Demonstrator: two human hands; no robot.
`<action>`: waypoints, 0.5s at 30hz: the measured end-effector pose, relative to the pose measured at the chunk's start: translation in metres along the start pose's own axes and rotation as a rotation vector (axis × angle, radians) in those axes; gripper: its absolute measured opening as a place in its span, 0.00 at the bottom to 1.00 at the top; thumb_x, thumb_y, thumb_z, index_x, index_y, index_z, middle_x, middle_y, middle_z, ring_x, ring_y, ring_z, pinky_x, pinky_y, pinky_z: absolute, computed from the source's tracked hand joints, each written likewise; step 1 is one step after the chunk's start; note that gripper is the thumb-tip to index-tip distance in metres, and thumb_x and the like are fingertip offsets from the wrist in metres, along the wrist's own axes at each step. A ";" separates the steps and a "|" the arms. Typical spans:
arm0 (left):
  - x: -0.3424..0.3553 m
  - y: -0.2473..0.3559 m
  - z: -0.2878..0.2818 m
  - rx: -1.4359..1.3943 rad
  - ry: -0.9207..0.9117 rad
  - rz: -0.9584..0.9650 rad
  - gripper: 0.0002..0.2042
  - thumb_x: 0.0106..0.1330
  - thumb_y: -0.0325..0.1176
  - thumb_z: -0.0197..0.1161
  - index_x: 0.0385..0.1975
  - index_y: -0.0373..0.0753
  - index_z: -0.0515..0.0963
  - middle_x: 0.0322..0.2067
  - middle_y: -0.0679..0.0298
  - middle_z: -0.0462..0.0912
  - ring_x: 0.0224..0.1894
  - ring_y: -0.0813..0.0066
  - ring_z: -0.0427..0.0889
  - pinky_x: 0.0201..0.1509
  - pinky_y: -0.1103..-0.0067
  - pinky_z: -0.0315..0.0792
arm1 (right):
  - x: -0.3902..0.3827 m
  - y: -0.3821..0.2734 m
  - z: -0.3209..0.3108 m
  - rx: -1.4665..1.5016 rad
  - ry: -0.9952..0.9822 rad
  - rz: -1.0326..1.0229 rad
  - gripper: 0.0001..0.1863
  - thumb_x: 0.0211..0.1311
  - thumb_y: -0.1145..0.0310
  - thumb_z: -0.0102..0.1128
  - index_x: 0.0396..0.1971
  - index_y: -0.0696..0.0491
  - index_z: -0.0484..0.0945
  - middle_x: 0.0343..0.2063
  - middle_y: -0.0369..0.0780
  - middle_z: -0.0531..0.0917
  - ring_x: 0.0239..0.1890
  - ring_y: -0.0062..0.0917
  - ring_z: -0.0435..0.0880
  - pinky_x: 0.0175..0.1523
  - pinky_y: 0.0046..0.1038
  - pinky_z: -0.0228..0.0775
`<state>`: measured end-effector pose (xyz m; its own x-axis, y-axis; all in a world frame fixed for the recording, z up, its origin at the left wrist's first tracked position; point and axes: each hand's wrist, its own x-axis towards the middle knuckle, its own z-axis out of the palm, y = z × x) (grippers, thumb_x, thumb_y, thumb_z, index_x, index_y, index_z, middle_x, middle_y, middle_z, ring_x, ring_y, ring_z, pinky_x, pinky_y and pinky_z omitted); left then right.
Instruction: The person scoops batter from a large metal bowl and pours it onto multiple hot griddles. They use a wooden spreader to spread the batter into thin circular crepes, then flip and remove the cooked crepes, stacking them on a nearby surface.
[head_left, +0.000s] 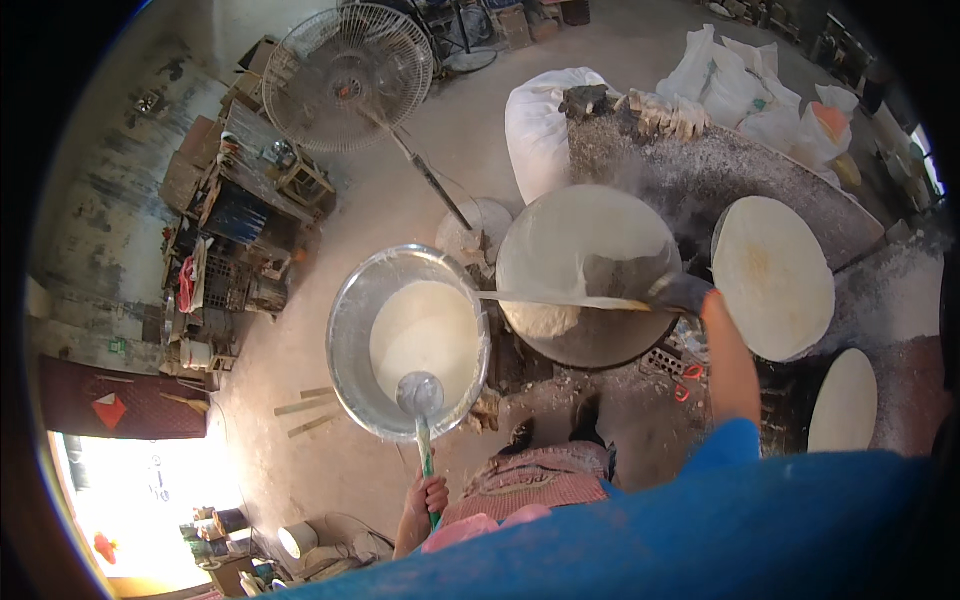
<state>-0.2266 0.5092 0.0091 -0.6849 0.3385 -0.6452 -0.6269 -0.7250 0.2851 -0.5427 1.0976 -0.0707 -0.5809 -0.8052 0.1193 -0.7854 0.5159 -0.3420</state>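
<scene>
My left hand [429,493] is wrapped round the green handle of a metal ladle [420,396]. The ladle's round bowl lies over the near rim of a large metal basin [342,375] of creamy white batter [425,325]. On my right hand [682,294] there is a dark glove, and it is closed on one end of a long, thin, flat scraper [570,299]. That scraper stretches leftward across a round griddle [585,353], its tip reaching the basin's right rim. A pale layer with a darker grey patch shows on the griddle; whether the scraper touches it, I cannot tell.
Right of the griddle lie two large, pale, thin round sheets [773,280]. A standing fan [348,80] rises beyond the basin. White sacks [735,80] are at the far right, and a perforated brick [665,363] sits by the griddle. Wooden strips [308,405] lie on the floor.
</scene>
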 end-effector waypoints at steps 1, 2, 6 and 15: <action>-0.001 0.006 -0.007 -0.040 0.031 -0.031 0.29 0.65 0.26 0.49 0.63 0.64 0.54 0.16 0.72 0.56 0.12 0.86 0.55 0.09 0.89 0.53 | -0.035 -0.027 -0.019 0.495 -0.054 0.136 0.10 0.53 0.72 0.53 0.34 0.56 0.80 0.31 0.41 0.82 0.34 0.30 0.80 0.41 0.28 0.71; 0.000 0.014 -0.014 -0.070 0.059 -0.067 0.29 0.65 0.26 0.49 0.63 0.64 0.54 0.16 0.72 0.56 0.11 0.86 0.55 0.08 0.89 0.53 | -0.066 -0.060 -0.033 0.261 0.021 0.026 0.11 0.55 0.70 0.51 0.35 0.55 0.80 0.31 0.42 0.81 0.34 0.31 0.79 0.40 0.28 0.71; -0.002 0.047 -0.040 0.061 -0.006 -0.100 0.30 0.64 0.25 0.48 0.64 0.63 0.54 0.15 0.72 0.56 0.10 0.87 0.55 0.07 0.89 0.51 | -0.164 -0.214 -0.043 0.011 -0.501 1.045 0.18 0.58 0.64 0.52 0.48 0.50 0.76 0.43 0.42 0.79 0.45 0.29 0.77 0.50 0.27 0.67; -0.042 0.110 -0.047 0.222 -0.180 -0.166 0.30 0.65 0.26 0.48 0.65 0.61 0.50 0.16 0.70 0.58 0.10 0.87 0.56 0.06 0.89 0.54 | 0.098 -0.374 0.194 0.493 0.912 1.151 0.19 0.57 0.60 0.57 0.49 0.46 0.77 0.32 0.44 0.83 0.31 0.31 0.81 0.36 0.30 0.72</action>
<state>-0.2498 0.3870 0.0343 -0.6086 0.5559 -0.5662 -0.7877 -0.5095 0.3464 -0.2641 0.7687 -0.1120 -0.8741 0.4847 0.0302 0.2014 0.4184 -0.8857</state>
